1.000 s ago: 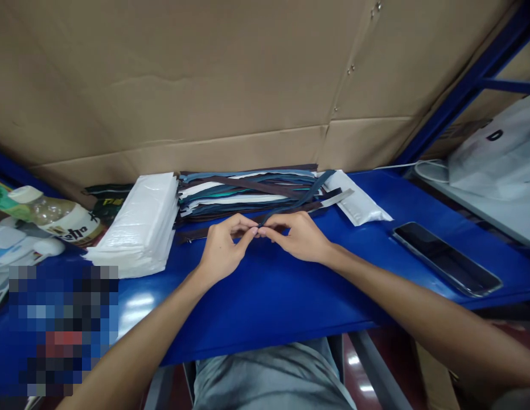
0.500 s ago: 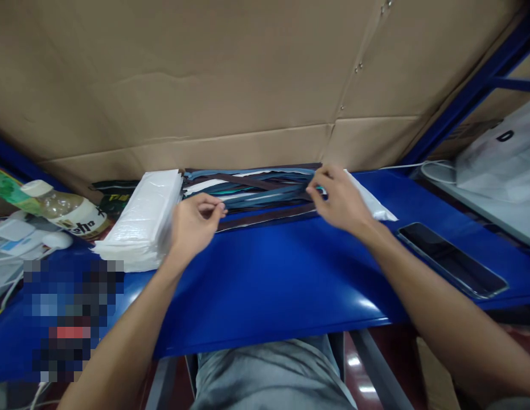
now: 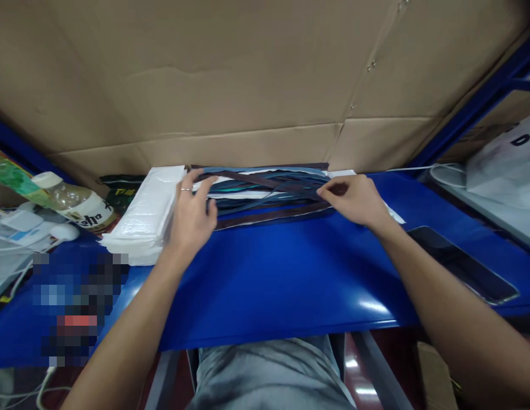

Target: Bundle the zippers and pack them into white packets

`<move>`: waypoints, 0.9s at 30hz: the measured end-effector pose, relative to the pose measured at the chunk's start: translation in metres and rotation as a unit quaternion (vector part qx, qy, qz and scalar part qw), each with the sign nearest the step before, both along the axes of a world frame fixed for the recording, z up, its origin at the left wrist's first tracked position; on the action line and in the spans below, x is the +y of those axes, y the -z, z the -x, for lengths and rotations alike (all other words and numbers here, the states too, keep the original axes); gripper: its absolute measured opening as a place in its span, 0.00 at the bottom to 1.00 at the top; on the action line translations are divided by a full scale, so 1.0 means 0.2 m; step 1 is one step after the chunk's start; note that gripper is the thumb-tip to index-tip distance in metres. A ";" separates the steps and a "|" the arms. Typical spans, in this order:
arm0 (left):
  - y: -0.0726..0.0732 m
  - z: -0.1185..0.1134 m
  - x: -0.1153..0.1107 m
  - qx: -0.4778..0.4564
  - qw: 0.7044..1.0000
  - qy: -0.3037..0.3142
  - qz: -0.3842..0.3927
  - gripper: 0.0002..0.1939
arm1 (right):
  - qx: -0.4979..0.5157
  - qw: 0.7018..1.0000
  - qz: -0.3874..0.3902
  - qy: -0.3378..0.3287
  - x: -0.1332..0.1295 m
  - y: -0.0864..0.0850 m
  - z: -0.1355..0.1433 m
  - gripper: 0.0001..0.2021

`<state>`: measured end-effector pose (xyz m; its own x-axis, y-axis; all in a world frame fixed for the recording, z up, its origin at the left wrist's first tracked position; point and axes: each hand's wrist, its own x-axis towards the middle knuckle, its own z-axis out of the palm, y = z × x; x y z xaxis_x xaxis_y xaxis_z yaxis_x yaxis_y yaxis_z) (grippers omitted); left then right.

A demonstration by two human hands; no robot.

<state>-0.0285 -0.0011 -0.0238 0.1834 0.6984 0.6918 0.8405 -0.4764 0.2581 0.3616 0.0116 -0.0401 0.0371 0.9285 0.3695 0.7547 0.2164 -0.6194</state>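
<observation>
A pile of long, flat strips in dark brown, blue and white lies along the back of the blue table. Over the pile's left end is my left hand, its fingers spread and a ring on one of them; nothing is gripped in it. My right hand pinches thumb and forefinger together at the right end, on what looks like a dark strip. A brown strip runs along the pile's near side. Left of the pile, close to my left hand, stands a stack of white plastic packets.
A phone lies at the right, with a white packet behind my right wrist. A bottle and white chargers with cables crowd the left. A cardboard wall closes off the back.
My left hand has opened from a pinch and moved left, off the blue strip. My right hand has turned and lowered slightly, still pinching at the right end. The view has shifted a little.
</observation>
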 end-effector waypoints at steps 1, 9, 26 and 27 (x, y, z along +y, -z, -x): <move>0.01 -0.06 -0.03 -0.004 0.999 0.032 0.017 0.22 | 0.036 0.999 0.004 -0.036 -0.02 0.00 0.05 0.09; 0.08 -0.34 -0.21 0.027 0.974 0.132 0.180 0.10 | 0.208 0.960 0.025 -0.188 -0.21 0.02 0.40 0.14; 0.01 -0.26 -0.18 -0.011 0.994 0.050 0.093 0.08 | 0.202 0.964 0.007 -0.176 -0.24 -0.06 0.37 0.13; -0.01 -0.24 -0.16 -0.029 0.995 0.037 0.087 0.08 | 0.198 0.968 0.003 -0.153 -0.23 -0.08 0.34 0.13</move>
